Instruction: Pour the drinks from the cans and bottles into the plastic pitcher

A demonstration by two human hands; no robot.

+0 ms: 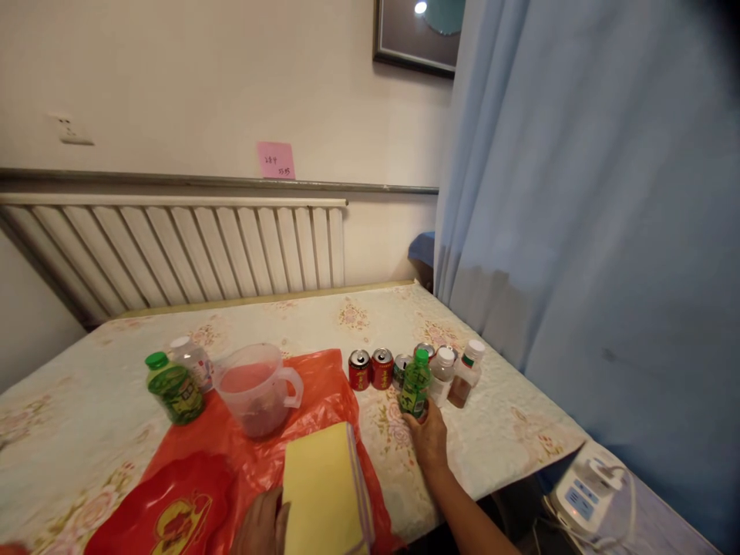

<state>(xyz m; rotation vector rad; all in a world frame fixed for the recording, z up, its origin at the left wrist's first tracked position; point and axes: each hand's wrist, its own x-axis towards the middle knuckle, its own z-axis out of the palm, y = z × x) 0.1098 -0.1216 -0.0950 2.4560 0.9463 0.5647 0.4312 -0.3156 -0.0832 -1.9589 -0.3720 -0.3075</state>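
My right hand (431,439) is wrapped round the lower part of a green plastic drink bottle (415,381) with a green cap, upright among other drinks. Close behind and beside it stand two red cans (370,370), a green can (400,371), a white-capped bottle (442,376) and another bottle with brown liquid (465,375). My left hand (260,526) lies flat at the front edge of view on a red plastic bag (321,378). Its thumb side is against a folded stack of yellow cloths (324,489). Part of this hand is cut off by the frame.
A clear plastic measuring jug (254,393) stands on the red bag. Left of it are a second green bottle (176,389) and a clear bottle (192,361). A red scalloped tray (132,516) lies front left. A power strip (583,489) sits right, below the blue curtain (578,231).
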